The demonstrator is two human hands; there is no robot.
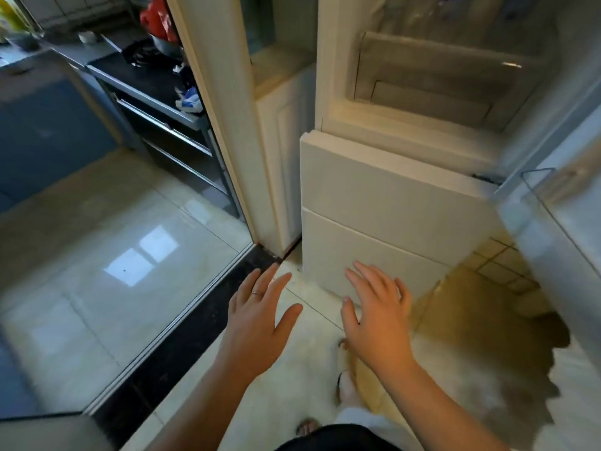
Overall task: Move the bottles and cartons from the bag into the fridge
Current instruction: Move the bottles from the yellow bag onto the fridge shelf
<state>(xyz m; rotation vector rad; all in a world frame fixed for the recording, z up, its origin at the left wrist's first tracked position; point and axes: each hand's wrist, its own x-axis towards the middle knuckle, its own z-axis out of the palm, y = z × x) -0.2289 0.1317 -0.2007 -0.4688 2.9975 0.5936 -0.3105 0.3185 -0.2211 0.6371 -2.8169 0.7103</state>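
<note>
The cream fridge (383,190) stands ahead with its upper compartment open, showing a clear crisper drawer (432,79) and bottles blurred on a shelf above it (455,8). Its open door (559,203) swings out at the right. My left hand (257,317) and my right hand (377,317) hover side by side above the floor in front of the lower fridge drawers, fingers straight and spread, holding nothing. No bag, bottle or carton lies near the hands.
A cream door frame (221,118) and narrow cabinet (279,157) stand left of the fridge. Beyond a dark threshold (182,340) is a glossy tiled kitchen with a steel counter (156,92) and a red bag (159,17). My feet show below.
</note>
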